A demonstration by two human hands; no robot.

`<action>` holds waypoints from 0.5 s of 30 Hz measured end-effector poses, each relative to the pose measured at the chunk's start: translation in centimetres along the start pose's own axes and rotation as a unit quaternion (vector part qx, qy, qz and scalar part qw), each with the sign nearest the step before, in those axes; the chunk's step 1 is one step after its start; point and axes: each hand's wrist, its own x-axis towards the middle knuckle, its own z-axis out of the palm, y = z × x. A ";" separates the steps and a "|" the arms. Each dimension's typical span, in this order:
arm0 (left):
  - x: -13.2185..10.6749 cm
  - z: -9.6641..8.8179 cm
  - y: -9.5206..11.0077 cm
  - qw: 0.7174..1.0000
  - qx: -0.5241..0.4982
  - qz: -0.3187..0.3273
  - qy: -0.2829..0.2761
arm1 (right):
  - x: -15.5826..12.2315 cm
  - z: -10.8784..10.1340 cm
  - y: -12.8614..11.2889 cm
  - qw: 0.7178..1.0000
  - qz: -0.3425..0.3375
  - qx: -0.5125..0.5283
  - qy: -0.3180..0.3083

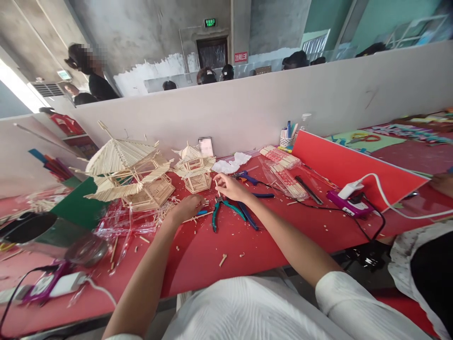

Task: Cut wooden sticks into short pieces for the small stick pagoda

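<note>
My right hand [231, 187] is closed in a pinch on a short thin wooden stick [217, 189], above green-handled pliers [228, 208]. My left hand [189, 208] is low over the table, its fingers curled together beside stick scraps and a small blue object [202, 212]. What it holds, if anything, is hidden. Just behind my hands stands a small stick-built pavilion model [194, 172]. A larger pavilion model [129, 174] of the same sticks, with tiered roofs, is to the left. Blue-handled pliers [249, 217] lie partly behind my right forearm.
A glue gun [247, 177], bagged sticks [286, 179] and a red board [354, 165] are to the right. A purple power strip [348, 204] trails cables. At left are a clear container [71, 245] and crumpled plastic wrap [122, 222]. A white partition [247, 108] stands behind.
</note>
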 end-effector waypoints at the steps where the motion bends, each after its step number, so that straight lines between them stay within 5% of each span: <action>1: 0.0 0.0 0.0 1.000 0.007 0.002 0.006 | 0.0 0.0 0.0 1.000 -0.001 -0.003 0.002; 9: 0.4 -0.2 0.5 0.986 -0.130 -0.019 0.099 | 0.0 0.1 0.0 0.994 0.022 0.105 -0.028; 15: 0.8 -0.4 2.6 0.902 -0.399 -0.052 0.153 | -0.1 0.4 -0.6 0.980 0.036 0.192 -0.039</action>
